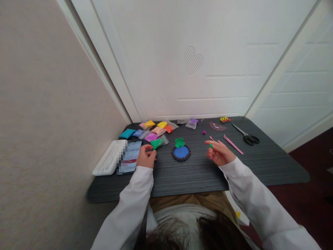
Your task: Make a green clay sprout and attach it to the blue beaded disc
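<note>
Green bit (211, 146) held in right hand (220, 153), likely soft, light, dents easily; grip edges. Left hand (146, 157) half-curled, fingers parted, near green packet (157, 142).

The head-worn camera looks forward and down from above the near edge of the dark tabletop (179, 178), far enough off that the left hand (146, 157) and right hand (220, 153) look small. A white panel (158, 59) fills the upper frame; brown trousers (187, 200) and dark hair (217, 231) show at the bottom.
</note>
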`<state>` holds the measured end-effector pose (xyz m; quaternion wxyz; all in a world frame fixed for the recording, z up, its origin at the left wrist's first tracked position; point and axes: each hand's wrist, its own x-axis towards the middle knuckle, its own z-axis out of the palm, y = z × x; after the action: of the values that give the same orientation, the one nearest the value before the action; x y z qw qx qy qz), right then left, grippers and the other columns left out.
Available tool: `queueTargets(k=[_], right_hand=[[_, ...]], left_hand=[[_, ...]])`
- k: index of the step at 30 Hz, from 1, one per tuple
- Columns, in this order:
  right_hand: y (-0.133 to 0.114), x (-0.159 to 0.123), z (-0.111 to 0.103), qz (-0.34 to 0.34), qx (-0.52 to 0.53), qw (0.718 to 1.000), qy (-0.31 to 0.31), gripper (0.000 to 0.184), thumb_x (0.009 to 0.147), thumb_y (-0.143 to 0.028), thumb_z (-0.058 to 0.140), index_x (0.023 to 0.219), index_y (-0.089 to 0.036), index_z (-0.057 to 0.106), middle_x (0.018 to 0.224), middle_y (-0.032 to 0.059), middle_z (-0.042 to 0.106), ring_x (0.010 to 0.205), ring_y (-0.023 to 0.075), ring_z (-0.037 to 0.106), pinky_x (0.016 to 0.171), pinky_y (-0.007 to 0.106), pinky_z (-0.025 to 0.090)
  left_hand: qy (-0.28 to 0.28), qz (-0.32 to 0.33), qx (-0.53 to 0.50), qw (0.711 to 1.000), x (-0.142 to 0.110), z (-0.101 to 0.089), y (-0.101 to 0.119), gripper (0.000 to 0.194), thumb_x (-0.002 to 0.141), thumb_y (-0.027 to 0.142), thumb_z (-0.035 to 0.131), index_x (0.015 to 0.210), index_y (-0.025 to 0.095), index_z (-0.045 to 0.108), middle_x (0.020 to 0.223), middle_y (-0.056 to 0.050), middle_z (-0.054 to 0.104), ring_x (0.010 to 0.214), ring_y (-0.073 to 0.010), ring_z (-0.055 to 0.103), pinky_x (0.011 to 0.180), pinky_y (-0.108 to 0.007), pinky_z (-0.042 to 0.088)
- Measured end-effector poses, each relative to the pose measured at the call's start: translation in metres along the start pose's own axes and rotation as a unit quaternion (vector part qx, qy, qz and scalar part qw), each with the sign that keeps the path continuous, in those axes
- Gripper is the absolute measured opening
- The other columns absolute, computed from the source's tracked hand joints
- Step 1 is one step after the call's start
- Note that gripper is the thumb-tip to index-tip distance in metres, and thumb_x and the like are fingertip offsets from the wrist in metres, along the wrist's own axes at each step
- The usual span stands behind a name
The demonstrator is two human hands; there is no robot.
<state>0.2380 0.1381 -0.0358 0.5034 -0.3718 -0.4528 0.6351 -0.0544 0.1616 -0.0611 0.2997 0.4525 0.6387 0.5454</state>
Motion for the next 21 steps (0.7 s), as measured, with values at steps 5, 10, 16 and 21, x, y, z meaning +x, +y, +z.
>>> queueTargets(k=[5,10,16,21], right_hand=[[0.004,0.001,-0.001,0.021,-0.043,0.999,0.001,0.031,0.064,-0.041,0.061,0.088,-0.022,0.055,0.071,0.0008,0.065,0.067,0.0141,0.062,0.063,0.031,0.048],[0.012,0.002,0.005,-0.032,-0.103,0.994,0.017,0.029,0.061,-0.045,0.063,0.067,-0.02,0.05,0.055,-0.0028,0.059,0.052,0.0113,0.056,0.055,0.028,0.046],[0.002,-0.017,0.055,-0.157,-0.319,0.935,-0.008,0.012,0.069,-0.033,0.06,0.068,-0.021,0.056,0.064,-0.0005,0.058,0.062,0.0127,0.05,0.061,0.029,0.039],[-0.004,-0.035,0.087,-0.328,-0.587,0.74,0.001,0.017,0.077,-0.023,0.05,0.09,-0.025,0.061,0.081,0.003,0.064,0.078,0.0194,0.051,0.072,0.038,0.032]], left_hand=[[-0.009,0.01,-0.024,1.0,0.001,-0.002,0.002,0.031,0.058,0.02,0.057,0.087,0.019,0.045,0.086,-0.001,0.051,0.053,-0.0077,0.052,0.037,-0.017,0.04],[-0.028,0.041,-0.078,0.996,-0.015,0.001,0.018,0.031,0.062,0.022,0.057,0.091,0.018,0.046,0.09,-0.003,0.052,0.062,-0.0095,0.054,0.046,-0.02,0.042],[-0.217,-0.056,-0.317,0.922,-0.086,0.046,0.062,0.035,0.076,0.038,0.046,0.106,0.018,0.049,0.105,-0.01,0.057,0.101,-0.0184,0.052,0.084,-0.03,0.041],[-0.193,-0.243,-0.478,0.822,-0.101,0.069,0.089,0.03,0.077,0.033,0.048,0.1,0.014,0.052,0.091,-0.011,0.064,0.089,-0.0185,0.06,0.089,-0.033,0.039]])
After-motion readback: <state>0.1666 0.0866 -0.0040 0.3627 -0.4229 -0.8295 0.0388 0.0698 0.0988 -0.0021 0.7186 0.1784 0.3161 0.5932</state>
